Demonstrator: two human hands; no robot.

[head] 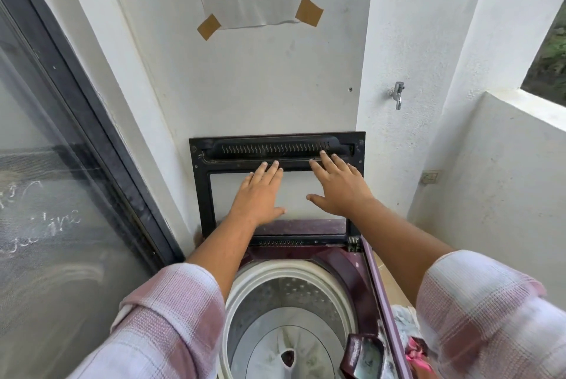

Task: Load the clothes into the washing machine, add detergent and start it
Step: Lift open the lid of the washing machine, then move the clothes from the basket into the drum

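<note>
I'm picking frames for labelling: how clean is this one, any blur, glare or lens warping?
Head view: soft daylight, no hard shadows; the left hand and right hand, fingers straight against the raised lid, are sharp; the sleeves near the bottom edge are blurred; the glass door carries hazy reflections, and its frame leans with wide-angle distortion.

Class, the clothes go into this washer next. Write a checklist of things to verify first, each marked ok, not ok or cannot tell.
1. Lid fully raised against the wall: ok.
2. Drum holds nothing where visible: ok.
3. Left hand and right hand free: ok, both lie flat on the lid, holding nothing.
4. Clothes close by: ok, a pile shows right of the machine.
5. Detergent ready: cannot tell, none in sight.
6. Tap turned on: cannot tell.
</note>
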